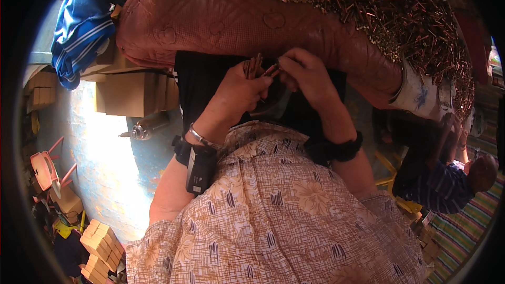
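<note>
Ahead of my two grips lies the big red-brown cushion (210, 18); on it, ahead and right, is the heap of thin copper-coloured tubes (384, 18). My left grip (236, 90) is closed around a small bunch of tubes (253, 66). Just beside, my right grip (310, 78) seems to pinch the end of a single tube (271, 70). I think it is better to hold the bunch firmly and keep this tube steady. My fingers partly cover its end, so I cannot make out the dark tip.
</note>
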Tool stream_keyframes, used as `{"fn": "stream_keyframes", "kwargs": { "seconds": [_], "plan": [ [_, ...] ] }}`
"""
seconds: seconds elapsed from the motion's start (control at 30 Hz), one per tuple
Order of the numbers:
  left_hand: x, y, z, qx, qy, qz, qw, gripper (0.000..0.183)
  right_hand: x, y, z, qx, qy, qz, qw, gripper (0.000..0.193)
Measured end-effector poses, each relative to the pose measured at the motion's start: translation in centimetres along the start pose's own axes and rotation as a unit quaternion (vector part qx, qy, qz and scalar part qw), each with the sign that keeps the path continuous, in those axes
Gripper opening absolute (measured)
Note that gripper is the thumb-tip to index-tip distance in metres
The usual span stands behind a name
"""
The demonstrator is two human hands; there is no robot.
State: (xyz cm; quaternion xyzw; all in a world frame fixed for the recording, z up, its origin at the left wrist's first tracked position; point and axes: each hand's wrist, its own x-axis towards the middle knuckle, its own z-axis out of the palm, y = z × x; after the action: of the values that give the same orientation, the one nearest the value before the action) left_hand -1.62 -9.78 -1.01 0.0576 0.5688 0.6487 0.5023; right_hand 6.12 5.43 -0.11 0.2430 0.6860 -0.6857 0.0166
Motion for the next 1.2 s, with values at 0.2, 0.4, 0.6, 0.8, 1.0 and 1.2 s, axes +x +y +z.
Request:
{"fn": "stream_keyframes", "kwargs": {
  "seconds": [0.2,0.4,0.6,0.8,1.0,1.2],
  "plan": [
    [0.0,0.2,-0.4,-0.016,-0.009,-0.008,1.000,0.011,0.1,0.2,-0.5,0.024,-0.027,-0.009,0.999,0.015],
    [0.1,0.4,-0.5,-0.025,-0.014,-0.008,1.000,0.012,0.4,1.0,0.0,-0.001,-0.023,-0.047,0.999,0.015],
    [0.3,0.0,-0.6,-0.040,-0.023,-0.010,0.999,0.014,0.4,0.5,0.4,-0.086,0.007,-0.045,0.995,0.016],
    [0.3,0.2,-0.4,-0.048,-0.017,-0.001,0.999,0.012,0.4,0.6,0.4,-0.028,0.016,-0.044,0.999,0.017],
    [0.4,0.1,-0.5,-0.046,-0.019,0.007,0.999,0.012,0.5,0.4,0.7,-0.011,0.025,0.010,1.000,0.017],
    [0.4,0.2,-0.4,-0.071,-0.029,0.000,0.997,0.012,0.9,1.3,0.3,-0.051,0.019,-0.067,0.996,0.018]
  ]
}}
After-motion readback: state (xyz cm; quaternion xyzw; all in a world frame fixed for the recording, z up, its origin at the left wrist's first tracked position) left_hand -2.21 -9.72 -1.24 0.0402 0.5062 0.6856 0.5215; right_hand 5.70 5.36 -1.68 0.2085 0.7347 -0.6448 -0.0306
